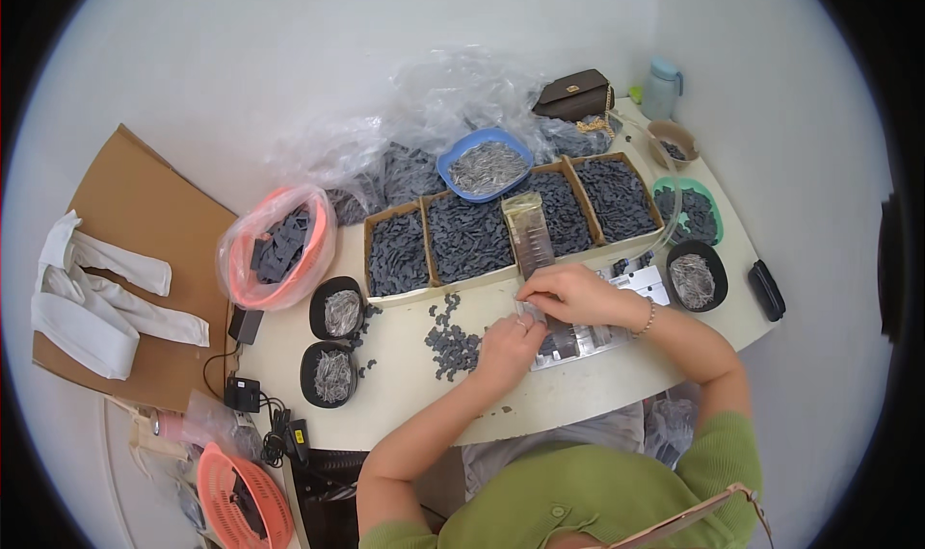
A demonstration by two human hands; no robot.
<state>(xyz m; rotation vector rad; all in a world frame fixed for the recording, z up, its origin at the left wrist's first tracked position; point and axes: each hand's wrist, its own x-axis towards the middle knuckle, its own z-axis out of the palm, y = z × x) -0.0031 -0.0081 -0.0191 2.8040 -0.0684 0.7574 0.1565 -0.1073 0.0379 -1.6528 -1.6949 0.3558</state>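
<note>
Toward the front edge of the desk (405,405), right of its middle, the head view shows both hands close together at the left end of a silvery metal fixture (595,340). The left hand (512,347) is on the near side, its fingers bent, with a ring on one. The right hand (570,293) comes in from the far side, its fingertips turned down toward the left hand's. A small clear piece shows between them, but the fingers cover most of it, so I cannot tell whether either hand is gripping it.

Just behind the right hand, a clear tray (529,229) lies across the front of the cardboard boxes (430,246) filled with small dark pieces; a blue basin (446,175) of silver pins rests on their back rim. To the left of the left hand, loose dark pieces (451,345) are spread on the desk. Near the left edge stand two black bowls of pins, the back one (318,304) and the front one (308,379). Toward the right edge are another black bowl (721,281) of pins, a green bowl (717,212) of dark pieces and a black case (766,291).
</note>
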